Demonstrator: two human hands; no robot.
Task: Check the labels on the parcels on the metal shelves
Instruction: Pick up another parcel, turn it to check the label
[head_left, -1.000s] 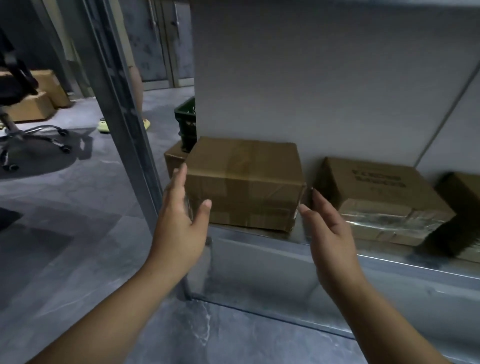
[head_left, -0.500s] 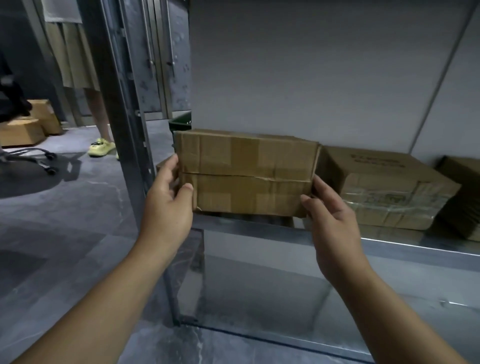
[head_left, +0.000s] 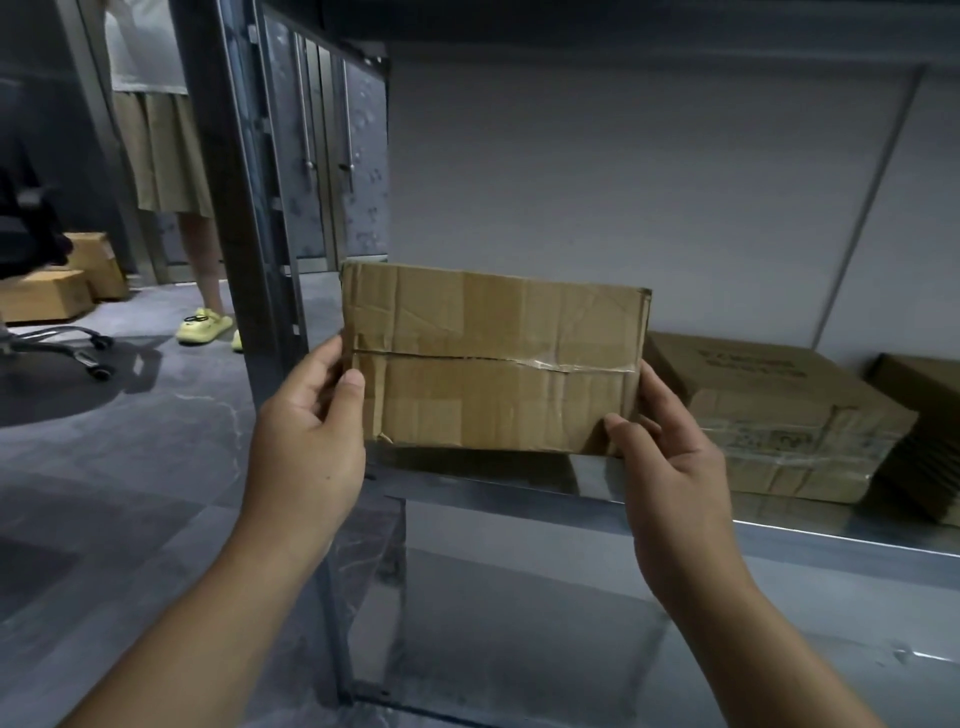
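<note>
- Head view is showing the parcel (head_left: 493, 361) lifted clear of the metal shelf (head_left: 779, 535), hanging just above its front left corner, beside the upright post (head_left: 228, 208)
- Left hand (head_left: 306, 441) is gripping the parcel's left end, thumb on the near face and fingers wrapping out of sight behind
- Right hand (head_left: 670, 457) is gripping the lower right corner, thumb pressing the near face, the other fingers reaching up the right end
- Parcel's long axis is running left to right, straight across between the two hands, with its taped flap seam facing the camera; both hands are sitting equally near, one at each end
- No label is showing on this near face, only brown tape and creases, so any label is probably lying on a side now turned away or underneath
- Coming move is likely turning on that axis: rolling the parcel about its long line between the hands would be bringing the hidden faces round
- Second parcel (head_left: 774, 410) is resting on the shelf just right of the held one, apart from it, close enough to catch a corner if the turn swings wide
</note>
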